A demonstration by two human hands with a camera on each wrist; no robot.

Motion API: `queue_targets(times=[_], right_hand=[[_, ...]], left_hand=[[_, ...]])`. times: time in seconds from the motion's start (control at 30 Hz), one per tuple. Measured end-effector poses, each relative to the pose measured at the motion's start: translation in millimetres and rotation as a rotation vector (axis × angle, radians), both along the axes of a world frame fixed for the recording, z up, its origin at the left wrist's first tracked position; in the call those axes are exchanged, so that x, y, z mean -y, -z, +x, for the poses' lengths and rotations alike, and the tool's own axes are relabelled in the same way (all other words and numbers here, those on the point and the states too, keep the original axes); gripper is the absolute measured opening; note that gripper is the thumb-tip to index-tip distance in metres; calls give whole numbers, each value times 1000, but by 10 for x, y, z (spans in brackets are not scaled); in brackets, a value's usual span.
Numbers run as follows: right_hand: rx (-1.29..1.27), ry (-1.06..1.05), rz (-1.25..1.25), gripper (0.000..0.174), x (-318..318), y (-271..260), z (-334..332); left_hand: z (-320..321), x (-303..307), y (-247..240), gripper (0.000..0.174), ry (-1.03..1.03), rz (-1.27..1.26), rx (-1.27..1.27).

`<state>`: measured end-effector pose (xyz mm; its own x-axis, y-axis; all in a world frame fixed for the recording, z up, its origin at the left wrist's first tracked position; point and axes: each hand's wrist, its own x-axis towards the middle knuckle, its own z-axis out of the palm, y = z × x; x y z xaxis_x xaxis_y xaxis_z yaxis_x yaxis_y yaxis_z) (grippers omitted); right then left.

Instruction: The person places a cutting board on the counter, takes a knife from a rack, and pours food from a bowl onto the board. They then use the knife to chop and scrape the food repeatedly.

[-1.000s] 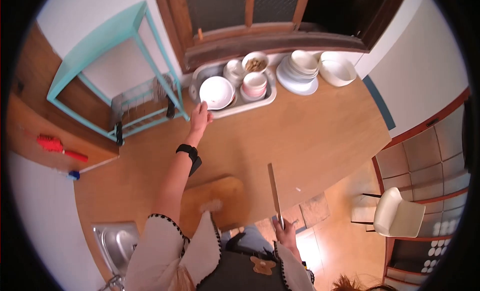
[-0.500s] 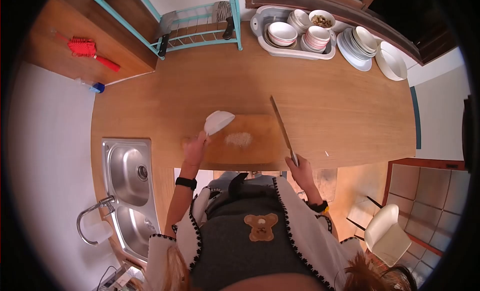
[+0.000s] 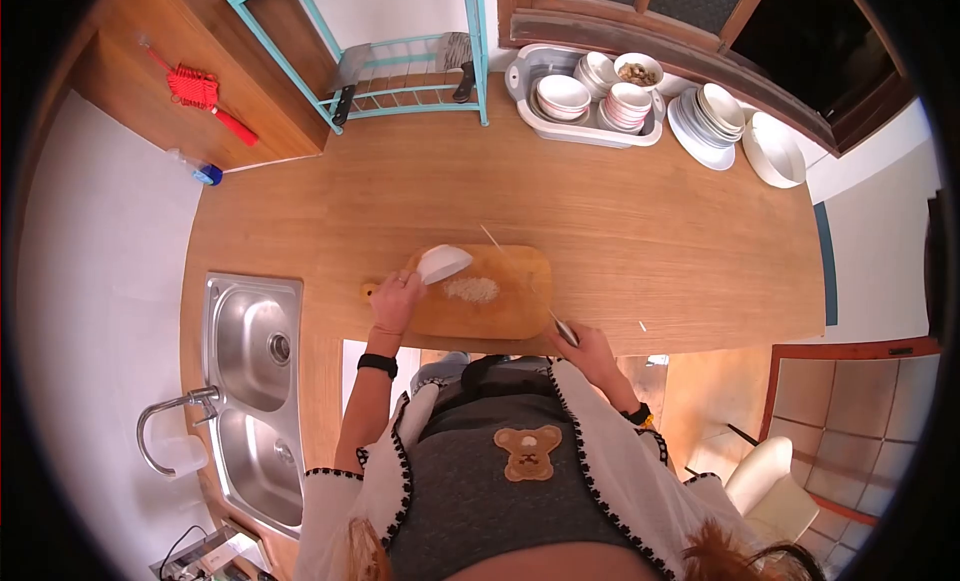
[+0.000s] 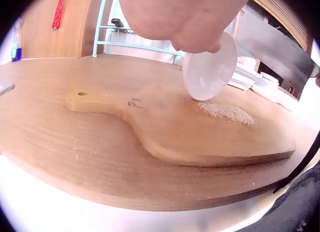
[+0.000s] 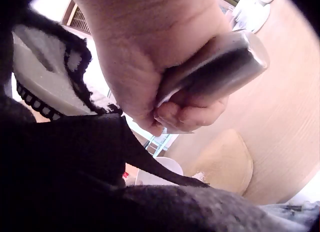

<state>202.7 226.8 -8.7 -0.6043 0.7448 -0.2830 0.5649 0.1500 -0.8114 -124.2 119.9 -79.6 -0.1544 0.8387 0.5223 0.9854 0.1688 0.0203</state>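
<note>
My left hand (image 3: 397, 303) grips a white bowl (image 3: 443, 264) by its rim. The bowl is tipped on its side, its mouth toward a pile of pale, finely chopped bits (image 3: 472, 289), and in the left wrist view its lower rim comes down right at the cutting board (image 4: 145, 127). The chopped bits lie mid-board. At the board's right edge, my right hand (image 3: 588, 351) is wrapped round the metal handle (image 5: 215, 67) of a broad-bladed kitchen knife (image 4: 272, 42). From the head view the blade appears edge-on, slanting over the board's right part.
A grey tub (image 3: 590, 133) of bowls stands at the back, beside stacked plates (image 3: 700, 146) and a large white bowl (image 3: 775, 151). Two knives hang in the turquoise rack (image 3: 410, 111). To the left is a double sink (image 3: 250, 321); a small white scrap (image 3: 643, 326) lies at right.
The left hand has brought the white bowl from the tub to the board and tipped it beside the chopped bits. Most recently the knife has swung left over the board.
</note>
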Motion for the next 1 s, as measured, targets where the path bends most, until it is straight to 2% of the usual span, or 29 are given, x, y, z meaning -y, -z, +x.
queue_targets(times=[0.07,0.1,0.17,0.2,0.27,0.3,0.33,0.4,0.53,0.6,0.7,0.87,1.0], right_hand=[[8,26,-6,31,23,127,106],[16,50,-7,32,38,198,140],[-1,83,-14,32,82,315,212],[-11,110,-21,32,75,354,247],[0,159,0,33,91,396,274],[13,189,-14,34,100,389,273],[2,205,2,34,101,377,266],[-3,285,-89,34,130,365,273],[25,371,-40,33,271,433,362],[93,516,-101,33,377,453,411],[69,626,-136,33,523,492,519],[166,750,-221,33,685,453,673],[146,818,-247,32,657,399,733]], left_hand=[[-35,-7,60,12,-124,-23,96],[-16,-22,40,12,-117,-20,89],[46,-153,-33,14,-339,-33,544],[24,-313,-81,14,-310,-15,535],[-5,-668,-180,30,-316,67,1087],[-10,-903,-277,34,-130,162,1294],[8,-1170,-431,34,-104,166,1287],[58,-1737,-707,34,-115,57,1611],[48,-2919,-910,31,-27,-109,1662],[85,-3429,-842,31,27,-160,1663],[186,-3994,-665,30,-81,-191,1666],[188,-4327,-200,32,-123,-230,1606],[197,-4292,-212,32,-132,-238,1643]])
